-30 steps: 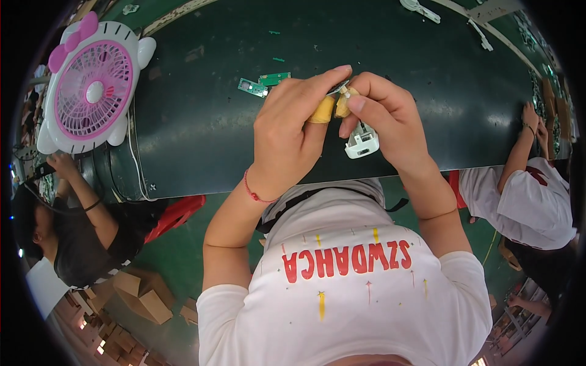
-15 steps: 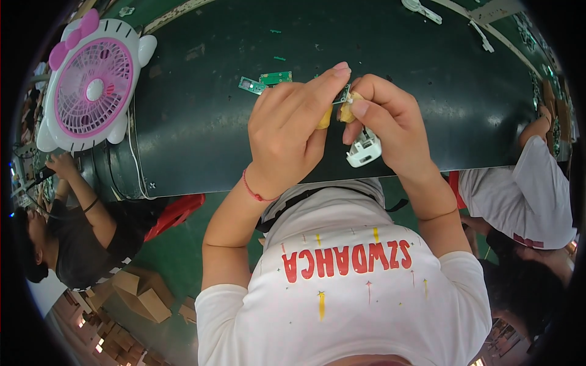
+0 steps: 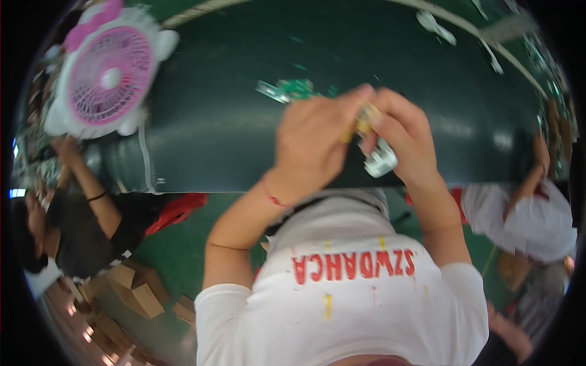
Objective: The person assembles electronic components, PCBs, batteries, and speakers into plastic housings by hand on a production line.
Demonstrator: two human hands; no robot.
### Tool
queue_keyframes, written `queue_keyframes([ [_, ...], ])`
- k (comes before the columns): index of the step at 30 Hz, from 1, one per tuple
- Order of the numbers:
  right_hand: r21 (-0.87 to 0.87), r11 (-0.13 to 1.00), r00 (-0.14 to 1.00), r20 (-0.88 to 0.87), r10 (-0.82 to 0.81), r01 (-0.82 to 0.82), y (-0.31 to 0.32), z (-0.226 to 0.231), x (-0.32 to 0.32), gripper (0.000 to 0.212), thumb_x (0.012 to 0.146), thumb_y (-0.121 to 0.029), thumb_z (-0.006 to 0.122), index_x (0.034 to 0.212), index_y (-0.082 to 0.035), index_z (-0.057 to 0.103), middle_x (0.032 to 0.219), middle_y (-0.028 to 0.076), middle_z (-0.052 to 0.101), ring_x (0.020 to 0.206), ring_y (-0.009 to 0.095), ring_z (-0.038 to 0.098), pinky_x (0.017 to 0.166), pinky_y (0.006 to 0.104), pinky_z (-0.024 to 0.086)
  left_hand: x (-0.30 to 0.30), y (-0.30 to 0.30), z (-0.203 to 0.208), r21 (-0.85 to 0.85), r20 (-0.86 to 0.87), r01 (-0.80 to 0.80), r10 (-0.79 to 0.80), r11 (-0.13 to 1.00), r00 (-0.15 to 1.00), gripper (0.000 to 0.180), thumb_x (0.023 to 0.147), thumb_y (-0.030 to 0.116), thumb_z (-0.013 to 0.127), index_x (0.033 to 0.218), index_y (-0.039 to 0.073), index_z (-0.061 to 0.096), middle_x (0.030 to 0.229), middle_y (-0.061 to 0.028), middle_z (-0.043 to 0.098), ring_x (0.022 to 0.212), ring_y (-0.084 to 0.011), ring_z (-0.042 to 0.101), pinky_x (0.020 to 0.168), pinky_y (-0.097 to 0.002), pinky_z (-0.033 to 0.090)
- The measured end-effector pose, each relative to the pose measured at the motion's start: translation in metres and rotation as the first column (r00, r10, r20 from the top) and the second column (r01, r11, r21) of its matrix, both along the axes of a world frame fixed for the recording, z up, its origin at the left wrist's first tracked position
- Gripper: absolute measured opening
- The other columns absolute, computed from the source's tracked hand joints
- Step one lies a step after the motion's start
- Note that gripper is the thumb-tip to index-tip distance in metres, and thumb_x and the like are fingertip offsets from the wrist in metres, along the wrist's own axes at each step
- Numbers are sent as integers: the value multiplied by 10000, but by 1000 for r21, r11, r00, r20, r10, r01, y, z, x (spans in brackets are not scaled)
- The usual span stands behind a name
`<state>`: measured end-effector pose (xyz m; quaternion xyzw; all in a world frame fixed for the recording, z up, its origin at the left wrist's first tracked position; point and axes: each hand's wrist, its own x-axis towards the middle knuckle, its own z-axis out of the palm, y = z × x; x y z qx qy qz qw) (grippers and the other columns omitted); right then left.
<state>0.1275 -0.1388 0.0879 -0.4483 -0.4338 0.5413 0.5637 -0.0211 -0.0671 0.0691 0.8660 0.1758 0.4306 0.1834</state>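
My left hand (image 3: 314,137) is closed, its fingertips pinched together and meeting those of my right hand above the dark work surface. What it holds is hidden and smeared by motion. Yellow coverings (image 3: 365,119) show at the fingertips, with something small and pale between the hands. A small white plastic housing (image 3: 381,160) hangs under the fingers of my right hand (image 3: 406,134), which is closed on it. Just beyond my left hand lie a green circuit board (image 3: 296,88) and a narrower board (image 3: 273,91).
A white and pink fan (image 3: 110,76) stands at the left, its pale cable (image 3: 144,152) running down the dark surface (image 3: 220,134). White plastic parts (image 3: 436,27) lie at the far right. People sit on both sides; cardboard boxes (image 3: 143,296) are on the floor at left.
The view has shifted and blurred, so the fan and boards sit differently in it. My hands stay together, and the white housing remains in my right hand.
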Motion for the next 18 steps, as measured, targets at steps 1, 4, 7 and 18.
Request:
queue_keyframes([
  [1,37,999,999,-17,-31,31,-4,-7,-3,117,884,-94,497,858,8,548,760,27,541,635,78,528,583,212,417,0,-6,-4,-89,31,18,-16,996,999,540,630,-61,556,1155,66,570,939,-71,640,745,-250,598,652,-335,434],
  [4,188,969,885,408,-225,160,-6,-16,1,88,818,-60,523,766,0,559,735,53,525,700,141,516,641,241,403,7,-7,-10,-232,78,42,-25,972,997,632,656,-74,547,1271,36,444,1297,-134,470,1038,-309,526,899,-376,383],
  [7,526,827,575,621,-533,199,-11,-14,5,115,800,-108,539,738,-11,548,1049,122,511,777,199,489,701,287,404,7,-23,-12,-557,25,-36,60,830,998,705,731,-34,547,1369,43,260,1030,-132,489,896,-252,559,765,-333,446],
  [18,584,712,452,795,-404,-391,2,-1,14,160,656,-96,666,808,-73,619,1012,33,618,945,245,535,811,428,397,11,-25,-31,-689,624,510,-65,-515,779,236,935,278,418,1031,85,515,824,-14,563,648,-100,573,527,-245,478],
])
